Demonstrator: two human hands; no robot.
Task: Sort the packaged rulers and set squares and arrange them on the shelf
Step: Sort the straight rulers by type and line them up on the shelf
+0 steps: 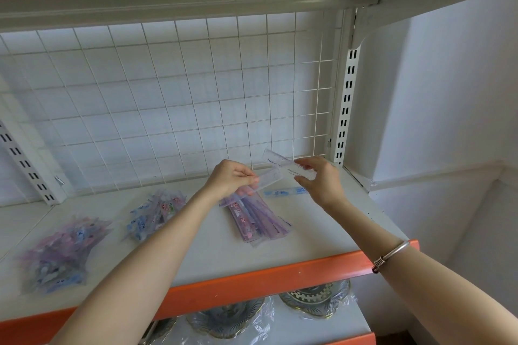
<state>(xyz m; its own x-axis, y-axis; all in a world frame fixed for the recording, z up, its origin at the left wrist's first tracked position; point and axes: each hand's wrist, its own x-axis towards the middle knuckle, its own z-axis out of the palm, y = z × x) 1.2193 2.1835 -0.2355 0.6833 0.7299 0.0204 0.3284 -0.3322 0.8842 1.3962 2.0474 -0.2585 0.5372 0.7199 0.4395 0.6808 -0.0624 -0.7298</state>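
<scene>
Rulers in their packets, left to right: a mixed purple-and-blue heap (56, 255) sat at eight o'clock on the shelf (213, 249), and a blue-and-pink heap (152, 217) lay at its two o'clock. Then came the tidy purple stack (258, 220) near centre. My left hand (229, 179) hovered over that stack's twelve o'clock end, thumb and fingertips pinching the left end of a clear packaged ruler (270, 176). My right hand (322, 180) pinched the other end, at three o'clock, fingers over the top, thumb under. A lone blue ruler (286, 192) lay just beneath. Best play, I reckoned: keep the slippery film level between both pinches, check its type, and lay it flat beside the blue one, edges parallel, not on the purple stack.
</scene>
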